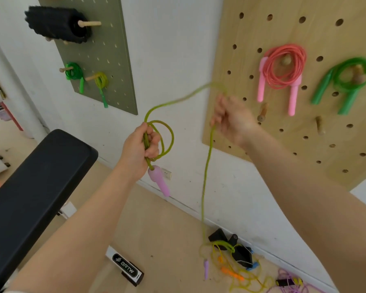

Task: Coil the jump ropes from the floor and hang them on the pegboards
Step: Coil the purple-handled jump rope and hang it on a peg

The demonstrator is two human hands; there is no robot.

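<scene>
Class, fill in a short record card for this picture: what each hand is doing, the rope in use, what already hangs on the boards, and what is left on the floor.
Left hand: grips finished loops of the yellow-green rope
Right hand: holds the rope's running length
Lilac handle: dangles below left hand
Wooden pegboard: pink rope, green rope
Floor: tangled ropes remain

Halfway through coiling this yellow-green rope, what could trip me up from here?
1. The rope's lower end lies among other ropes on the floor, so pulling may snag or drag them up.
2. The left hand holds only a few loose loops; they could slip or tangle.
3. The right hand grips the cord close to the wooden pegboard, where pegs could catch it.
</scene>
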